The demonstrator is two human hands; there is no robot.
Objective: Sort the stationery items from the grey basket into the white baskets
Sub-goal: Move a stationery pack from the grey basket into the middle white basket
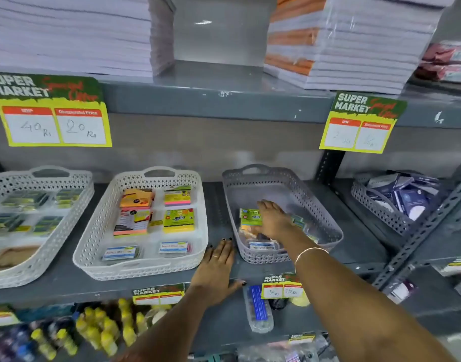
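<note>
Nearest to me, the person's left hand (216, 267) is lying flat and spread on the dark grey metal shelf (219, 205), palm down, gripping nothing, just beside the front corner of the grey perforated plastic basket (326, 226). A little further in, the right hand (272, 220) is reaching down into that basket, fingers extended over a green and yellow packet of sticky notes (249, 216). I cannot tell whether the fingers are closing on it or only resting on top. A few more packets are lying under and around the hand.

This looks like the picking step: choosing an item to lift out. Next, I would judge, the hand needs a firm pinch on one packet, then a carry leftward to the near white perforated plastic basket (198, 178), where a similar green packet (178, 220) is lying. Further left, the second white basket (85, 190) is holding darker packets.
</note>
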